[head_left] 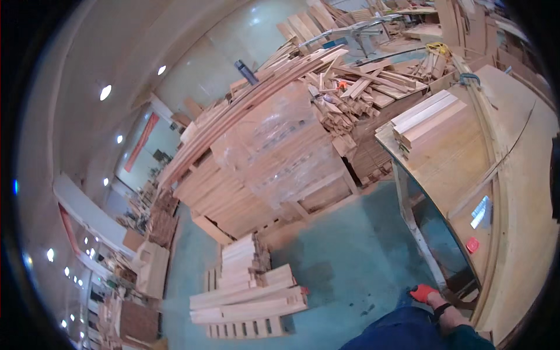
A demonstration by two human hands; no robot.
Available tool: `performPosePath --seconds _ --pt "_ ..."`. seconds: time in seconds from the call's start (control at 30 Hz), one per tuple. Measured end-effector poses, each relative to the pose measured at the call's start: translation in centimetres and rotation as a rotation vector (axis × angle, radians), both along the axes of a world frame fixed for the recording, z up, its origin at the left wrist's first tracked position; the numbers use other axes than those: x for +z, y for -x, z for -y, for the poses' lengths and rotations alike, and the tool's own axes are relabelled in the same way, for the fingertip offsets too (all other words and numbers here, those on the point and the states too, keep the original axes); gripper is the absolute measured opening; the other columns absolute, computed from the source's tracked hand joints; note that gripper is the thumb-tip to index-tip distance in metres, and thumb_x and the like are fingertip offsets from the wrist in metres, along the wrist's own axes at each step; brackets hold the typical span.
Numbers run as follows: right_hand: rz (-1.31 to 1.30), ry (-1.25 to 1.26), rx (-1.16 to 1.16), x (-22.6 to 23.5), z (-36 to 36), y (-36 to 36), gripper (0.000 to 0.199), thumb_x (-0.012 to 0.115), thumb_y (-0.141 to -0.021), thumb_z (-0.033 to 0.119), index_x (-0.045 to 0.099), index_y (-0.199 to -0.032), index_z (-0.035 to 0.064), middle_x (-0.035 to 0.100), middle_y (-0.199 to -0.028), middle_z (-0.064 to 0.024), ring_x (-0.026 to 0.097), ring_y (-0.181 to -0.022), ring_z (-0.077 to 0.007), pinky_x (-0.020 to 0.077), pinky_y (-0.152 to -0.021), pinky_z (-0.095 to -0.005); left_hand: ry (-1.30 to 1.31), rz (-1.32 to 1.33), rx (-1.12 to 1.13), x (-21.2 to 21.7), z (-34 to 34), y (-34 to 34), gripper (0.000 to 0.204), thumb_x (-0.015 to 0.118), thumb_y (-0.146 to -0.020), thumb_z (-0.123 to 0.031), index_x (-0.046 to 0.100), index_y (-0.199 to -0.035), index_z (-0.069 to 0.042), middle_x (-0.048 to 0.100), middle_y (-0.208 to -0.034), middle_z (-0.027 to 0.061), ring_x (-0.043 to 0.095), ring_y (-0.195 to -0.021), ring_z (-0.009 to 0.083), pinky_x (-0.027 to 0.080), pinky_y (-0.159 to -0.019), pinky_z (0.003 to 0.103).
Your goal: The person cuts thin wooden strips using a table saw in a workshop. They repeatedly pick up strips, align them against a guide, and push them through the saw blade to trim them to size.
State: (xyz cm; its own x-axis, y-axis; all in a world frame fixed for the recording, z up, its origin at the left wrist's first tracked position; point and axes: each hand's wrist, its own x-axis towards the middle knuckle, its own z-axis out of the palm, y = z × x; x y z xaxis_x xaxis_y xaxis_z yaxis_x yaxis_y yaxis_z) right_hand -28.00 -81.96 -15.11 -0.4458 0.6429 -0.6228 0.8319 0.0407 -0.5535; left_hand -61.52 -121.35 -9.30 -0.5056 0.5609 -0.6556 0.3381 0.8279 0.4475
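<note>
My right hand (424,293), in a red glove with a dark band at the wrist, hangs low beside my blue-clad leg (402,329), near the workbench's leg. It looks loosely curled, but its fingers are too small to make out, and I see nothing held in it. To its left, a low stack of pale wooden planks (248,303) lies on the floor. A small red spot (304,290) shows at the stack's right end; I cannot tell what it is. My left hand does not show clearly anywhere.
A wooden workbench (443,169) fills the right side, bearing a few pale boards (429,116), a red round item (472,245) and a clamp (469,79). Ahead stands a large film-wrapped wood stack (274,146). Loose offcuts (373,81) are heaped behind.
</note>
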Motion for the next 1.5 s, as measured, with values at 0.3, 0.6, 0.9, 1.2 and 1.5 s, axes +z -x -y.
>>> performPosePath --seconds 0.3,0.6,0.9,1.2,1.5 --pt "-0.057 0.093 -0.09 6.4 -13.5 5.2 0.054 0.061 -0.088 0.054 0.07 -0.113 0.0079 0.069 -0.119 -0.0202 0.064 -0.112 -0.0376 0.0495 -0.095 -0.0455 0.093 0.101 -0.088 -4.6 -9.9 8.4 0.057 0.05 -0.098 -0.049 0.051 -0.144 -0.015 0.046 -0.151 0.0178 0.044 -0.136 0.0417 0.036 -0.109 0.057" --pt "0.112 0.128 -0.469 3.3 -12.6 1.4 0.059 0.061 -0.087 0.058 0.071 -0.113 0.0056 0.069 -0.12 -0.0192 0.064 -0.114 -0.0363 0.0502 -0.096 -0.0437 -0.304 0.034 -0.371 -0.6 -41.3 19.2 0.046 0.054 -0.099 -0.037 0.063 -0.124 0.0 0.07 -0.109 0.0253 0.067 -0.104 0.0397 0.051 -0.089 0.044" --pt "0.053 0.121 -1.055 9.2 -10.0 9.9 0.04 0.059 -0.091 0.041 0.071 -0.105 0.0055 0.071 -0.108 -0.0214 0.066 -0.104 -0.0408 0.0523 -0.089 -0.045 -0.781 0.009 -0.829 19.6 -80.4 17.6 0.039 0.06 -0.097 -0.025 0.062 -0.127 -0.001 0.071 -0.106 0.02 0.069 -0.096 0.0288 0.052 -0.084 0.041" --pt "0.105 -0.029 -1.303 8.8 -2.5 12.7 0.036 0.056 -0.092 0.035 0.07 -0.109 0.0067 0.07 -0.112 -0.0211 0.065 -0.107 -0.0398 0.0516 -0.092 -0.0475 -1.063 -0.458 -1.235 24.5 -99.2 -4.0 0.08 0.07 -0.084 -0.052 0.05 -0.139 0.002 0.054 -0.138 0.0228 0.046 -0.132 0.0389 0.035 -0.11 0.05" --pt "-0.385 -0.379 -1.703 20.3 -5.0 5.4 0.03 0.061 -0.089 0.012 0.067 -0.117 0.0024 0.071 -0.106 -0.0173 0.068 -0.101 -0.0306 0.0522 -0.089 -0.0361 -0.866 -0.808 -1.12 19.2 -103.9 -6.6 0.082 0.073 -0.075 -0.063 0.065 -0.122 0.003 0.058 -0.131 0.0241 0.048 -0.13 0.0409 0.036 -0.112 0.046"
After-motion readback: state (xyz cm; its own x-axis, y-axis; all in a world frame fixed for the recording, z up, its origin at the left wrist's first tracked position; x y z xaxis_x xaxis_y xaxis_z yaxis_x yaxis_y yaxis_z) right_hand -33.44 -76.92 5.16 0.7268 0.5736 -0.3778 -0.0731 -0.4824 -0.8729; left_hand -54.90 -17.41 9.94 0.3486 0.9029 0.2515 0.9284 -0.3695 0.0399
